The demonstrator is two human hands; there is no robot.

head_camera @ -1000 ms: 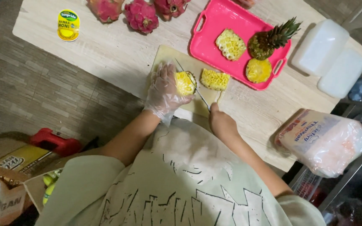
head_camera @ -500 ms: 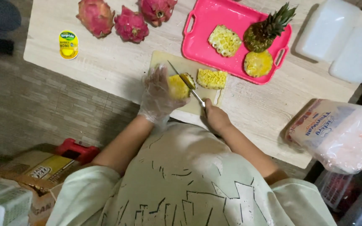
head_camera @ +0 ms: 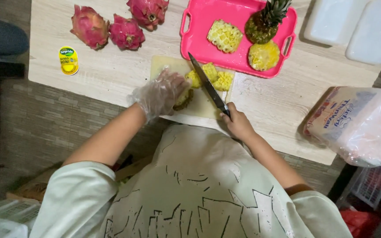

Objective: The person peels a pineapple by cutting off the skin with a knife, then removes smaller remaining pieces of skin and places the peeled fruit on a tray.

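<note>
My left hand (head_camera: 159, 93), in a clear plastic glove, presses down on a piece of peeled pineapple (head_camera: 185, 94) on the pale cutting board (head_camera: 164, 64). My right hand (head_camera: 237, 123) grips the handle of a dark-bladed knife (head_camera: 206, 83), whose blade lies across the board between the pineapple pieces. More yellow pineapple chunks (head_camera: 217, 77) lie right of the blade.
A pink tray (head_camera: 199, 39) behind the board holds a peeled pineapple half (head_camera: 225, 36), a slice (head_camera: 263, 55) and the leafy crown piece (head_camera: 267, 20). Three dragon fruits (head_camera: 111, 26) and a yellow round cup (head_camera: 68, 60) lie left. A plastic bag (head_camera: 358, 121) and white containers (head_camera: 353, 24) sit right.
The knife has cut through the pineapple piece; the blade now lies further left and forward between separated chunks. My left hand has shifted back onto the nearer piece.
</note>
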